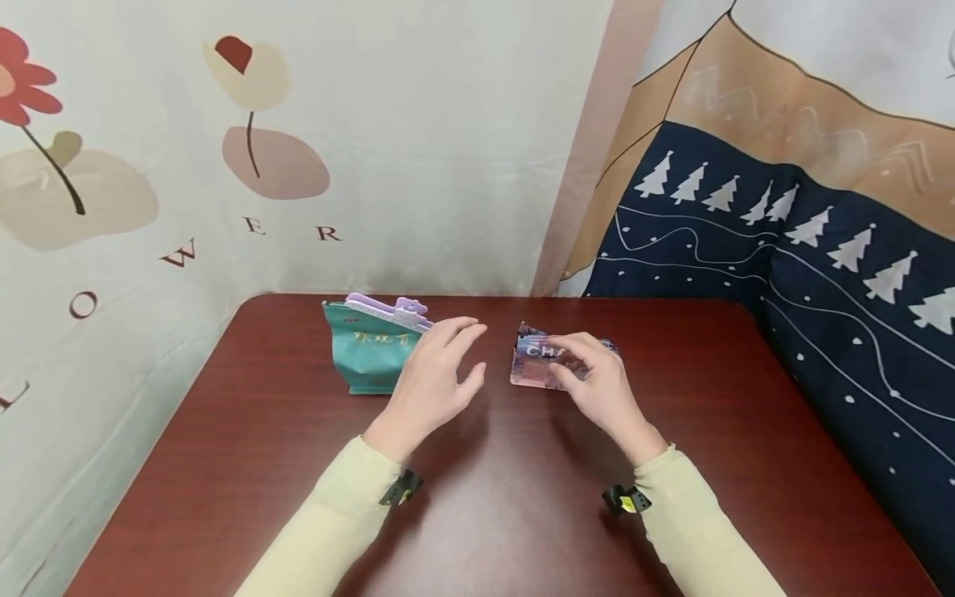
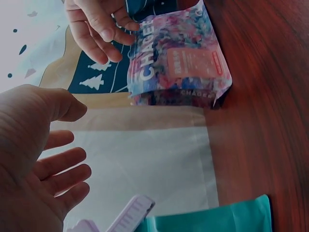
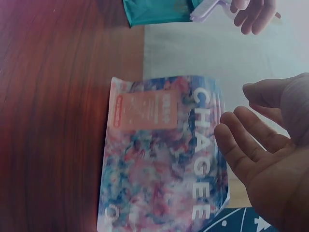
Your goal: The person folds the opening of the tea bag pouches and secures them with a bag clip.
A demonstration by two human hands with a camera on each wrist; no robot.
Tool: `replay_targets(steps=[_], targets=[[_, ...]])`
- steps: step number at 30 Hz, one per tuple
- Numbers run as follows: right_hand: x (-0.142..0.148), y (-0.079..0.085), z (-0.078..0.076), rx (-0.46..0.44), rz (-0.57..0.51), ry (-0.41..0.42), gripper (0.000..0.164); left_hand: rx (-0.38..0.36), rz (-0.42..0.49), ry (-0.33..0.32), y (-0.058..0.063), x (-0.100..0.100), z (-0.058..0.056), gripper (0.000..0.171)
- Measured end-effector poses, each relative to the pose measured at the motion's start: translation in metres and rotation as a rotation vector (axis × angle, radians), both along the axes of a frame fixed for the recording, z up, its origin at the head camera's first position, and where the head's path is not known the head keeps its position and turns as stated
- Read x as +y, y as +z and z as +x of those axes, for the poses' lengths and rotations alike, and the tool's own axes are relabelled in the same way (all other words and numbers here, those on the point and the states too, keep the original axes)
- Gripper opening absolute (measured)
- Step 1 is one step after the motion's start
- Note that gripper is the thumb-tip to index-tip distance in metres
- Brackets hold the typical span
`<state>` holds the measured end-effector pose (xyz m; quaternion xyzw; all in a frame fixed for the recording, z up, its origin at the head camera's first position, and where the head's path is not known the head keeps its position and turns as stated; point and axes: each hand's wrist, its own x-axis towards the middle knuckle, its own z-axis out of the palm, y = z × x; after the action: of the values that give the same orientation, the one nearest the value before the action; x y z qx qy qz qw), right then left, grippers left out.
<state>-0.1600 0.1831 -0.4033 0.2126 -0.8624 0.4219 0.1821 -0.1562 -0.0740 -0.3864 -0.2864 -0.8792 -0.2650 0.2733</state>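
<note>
In the head view a teal pouch [image 1: 364, 363] stands at the back left of the table, with a lilac sealing clip [image 1: 384, 310] along its top. My left hand [image 1: 433, 380] is in front of the pouch's right side, fingers loosely bent and holding nothing. A multicoloured CHAGEE pouch [image 1: 531, 367] is to the right, partly hidden behind my right hand [image 1: 603, 388]. The right wrist view shows that pouch [image 3: 154, 164] with the relaxed fingers [image 3: 236, 150] close to its lettered edge; whether they touch it I cannot tell. That hand grips nothing.
The dark red-brown wooden table [image 1: 492, 514] ends just behind both pouches. Beyond it hangs a pale flower-printed curtain [image 1: 448, 166]. A navy fabric with white trees [image 1: 821, 290] borders the right side. Black bands [image 1: 403, 487] sit at both wrists, over pale yellow sleeves.
</note>
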Motion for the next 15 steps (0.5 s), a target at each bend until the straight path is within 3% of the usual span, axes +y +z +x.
replay_targets(steps=[15], targets=[[0.014,-0.010,0.001,0.020,0.010,-0.043,0.036,-0.052,-0.068,-0.044,-0.001,0.031,-0.007,0.043]])
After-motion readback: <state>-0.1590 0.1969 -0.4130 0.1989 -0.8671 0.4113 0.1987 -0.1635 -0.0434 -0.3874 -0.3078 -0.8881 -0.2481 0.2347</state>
